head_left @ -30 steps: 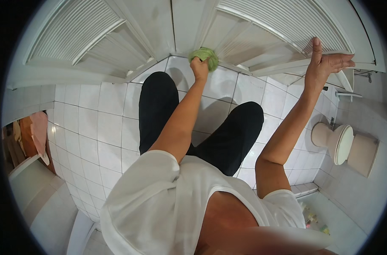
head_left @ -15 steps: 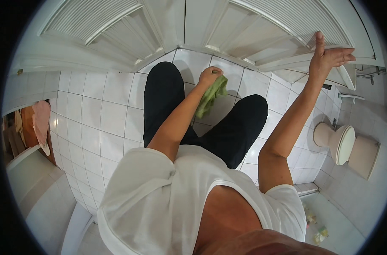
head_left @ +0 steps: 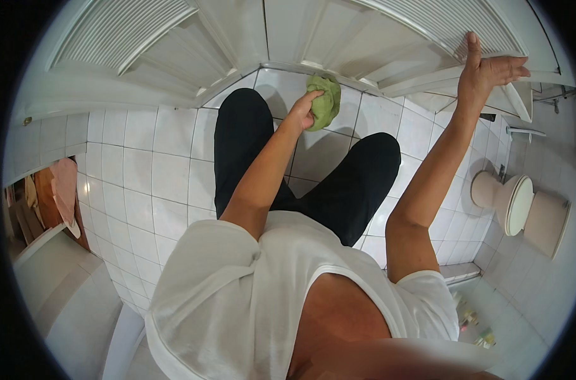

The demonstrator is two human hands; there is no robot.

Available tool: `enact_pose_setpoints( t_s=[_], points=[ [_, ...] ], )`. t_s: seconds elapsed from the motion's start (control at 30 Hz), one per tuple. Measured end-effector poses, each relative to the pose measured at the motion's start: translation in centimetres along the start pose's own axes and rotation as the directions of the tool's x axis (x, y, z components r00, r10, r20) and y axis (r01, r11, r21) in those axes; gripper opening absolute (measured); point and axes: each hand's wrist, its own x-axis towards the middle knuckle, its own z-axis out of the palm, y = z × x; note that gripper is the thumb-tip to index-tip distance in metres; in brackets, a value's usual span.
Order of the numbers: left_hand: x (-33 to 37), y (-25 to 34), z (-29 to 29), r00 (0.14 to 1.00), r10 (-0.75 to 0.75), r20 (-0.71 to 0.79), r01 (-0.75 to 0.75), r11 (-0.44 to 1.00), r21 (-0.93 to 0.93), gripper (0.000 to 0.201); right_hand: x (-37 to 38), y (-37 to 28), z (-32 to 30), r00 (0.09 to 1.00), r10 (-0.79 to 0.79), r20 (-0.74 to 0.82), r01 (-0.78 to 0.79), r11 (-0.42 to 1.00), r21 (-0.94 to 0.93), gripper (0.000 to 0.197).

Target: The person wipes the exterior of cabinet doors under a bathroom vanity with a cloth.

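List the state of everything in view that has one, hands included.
Left hand, closed on the green cloth.
Green cloth, bunched up; whether it touches the floor is unclear.
Right hand, open, thumb raised, at the louvered door.
Louvered door, upright; whether latched cannot be told.
Toilet lid, down.
Pink cloth, hanging.

I have room to pass the bare left hand (head_left: 304, 111) low over the glossy white square floor tiles (head_left: 323, 153) between the black-trousered knees (head_left: 244, 120); ahead, the white louvred panel doors (head_left: 348, 38) block me.
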Motion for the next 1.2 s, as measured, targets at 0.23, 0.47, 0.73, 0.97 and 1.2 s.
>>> enact_pose_setpoints(
  t_s=[0.23, 0.47, 0.73, 0.97, 1.2],
  points=[
    [0.0, 0.2, 1.5, 0.974, 0.226, -0.006, -0.212, 0.923, 0.320, 0.048, 0.2, 0.1, -0.3, 1.000, -0.016, -0.006, 0.016, 1.000, -0.012, 0.126],
    [-2.1, 1.5, 2.1, 0.819, 0.570, 0.065, 0.196, -0.384, 0.902, 0.056, -0.1, -0.1, 0.0, 1.000, -0.024, -0.001, 0.024, 1.000, -0.004, 0.124],
    [-1.2, 4.3, 2.7, 0.692, 0.721, -0.001, -0.144, 0.139, 0.980, 0.045, -0.2, -1.6, -0.4, 0.999, -0.035, 0.006, 0.035, 0.998, 0.044, 0.124],
    [0.1, 2.2, 6.7, 0.529, 0.848, 0.044, -0.632, 0.358, 0.687, 0.021, -0.4, -0.8, -0.4, 1.000, -0.022, 0.010, 0.022, 1.000, 0.008, 0.124],
    [1.3, 1.6, 6.7, 0.243, 0.911, 0.333, -0.620, -0.119, 0.776, 0.009, 0.0, -0.5, -0.1, 1.000, -0.009, -0.006, 0.009, 1.000, -0.001, 0.125]
  ],
)
